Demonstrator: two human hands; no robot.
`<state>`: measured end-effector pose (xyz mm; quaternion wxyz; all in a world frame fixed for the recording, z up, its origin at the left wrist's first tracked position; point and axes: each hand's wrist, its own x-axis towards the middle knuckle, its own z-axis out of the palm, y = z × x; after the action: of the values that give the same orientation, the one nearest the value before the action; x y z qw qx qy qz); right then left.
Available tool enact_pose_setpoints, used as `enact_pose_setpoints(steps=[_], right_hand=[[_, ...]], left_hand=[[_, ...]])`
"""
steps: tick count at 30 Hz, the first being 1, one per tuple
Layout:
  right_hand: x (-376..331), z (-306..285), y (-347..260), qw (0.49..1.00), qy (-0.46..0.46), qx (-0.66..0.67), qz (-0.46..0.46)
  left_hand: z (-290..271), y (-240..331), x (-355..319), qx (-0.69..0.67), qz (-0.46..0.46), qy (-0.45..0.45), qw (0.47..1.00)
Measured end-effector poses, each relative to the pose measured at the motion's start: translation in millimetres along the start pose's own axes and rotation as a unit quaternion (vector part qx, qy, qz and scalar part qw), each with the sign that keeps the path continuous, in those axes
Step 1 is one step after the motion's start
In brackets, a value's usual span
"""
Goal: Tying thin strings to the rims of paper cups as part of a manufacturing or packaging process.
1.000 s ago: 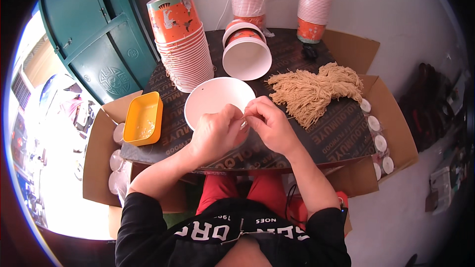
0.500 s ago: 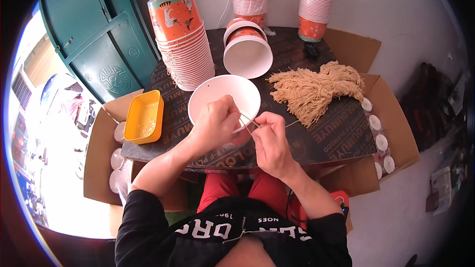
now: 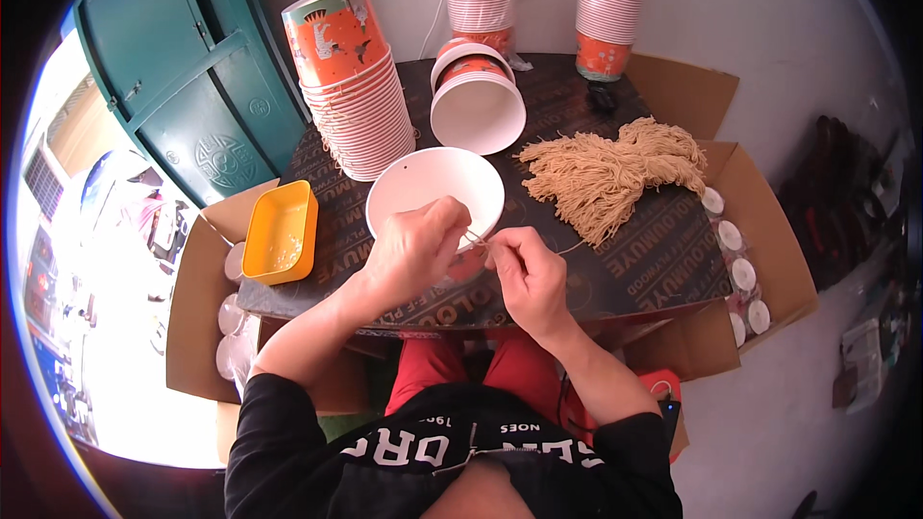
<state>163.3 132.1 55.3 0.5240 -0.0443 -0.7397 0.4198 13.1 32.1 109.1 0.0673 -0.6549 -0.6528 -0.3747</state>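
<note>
A paper bucket (image 3: 404,194), white inside with a small dark hole near its far rim, stands on the table in front of me. My left hand (image 3: 420,245) is closed at its near rim, pinching a thin beige string (image 3: 477,236). Just to the right, my right hand (image 3: 527,274) pinches the same string between thumb and fingers. The strand between the hands looks looped or crossed; the exact crossing is too small to tell. A loose length trails from my right hand toward a bundle of beige strings (image 3: 615,173) lying on the table's right side.
A tall stack of orange-patterned buckets (image 3: 361,111) stands left, with a yellow tray (image 3: 281,235) nearer me. Two buckets lie tipped (image 3: 478,113) behind. More stacks (image 3: 606,10) rise at the back. Open cartons (image 3: 769,259) flank the dark table (image 3: 635,274).
Both hands stay at the bucket's near rim, holding the string. My right hand has turned slightly and its fingers have shifted on the string. The view has moved a little.
</note>
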Motion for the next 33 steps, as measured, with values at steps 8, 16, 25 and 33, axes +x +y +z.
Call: enact_pose_setpoints(steps=[8,16,25,33], right_hand=[[4.5,6.4,4.3,0.928,-0.010,0.253,0.274],[3.1,12.5,4.8,0.873,0.021,0.354,0.335],[0.4,7.7,1.3,0.860,0.014,0.371,0.350],[-6.1,3.6,-9.1,0.922,0.035,0.258,0.287]], left_hand=[[2.3,3.8,4.6,0.035,0.146,0.033,0.988],[5.4,-0.3,2.1,-0.023,0.059,0.009,0.998],[9.6,4.2,4.8,-0.020,0.078,0.010,0.997],[11.6,3.8,3.4,-0.026,0.101,0.045,0.994]])
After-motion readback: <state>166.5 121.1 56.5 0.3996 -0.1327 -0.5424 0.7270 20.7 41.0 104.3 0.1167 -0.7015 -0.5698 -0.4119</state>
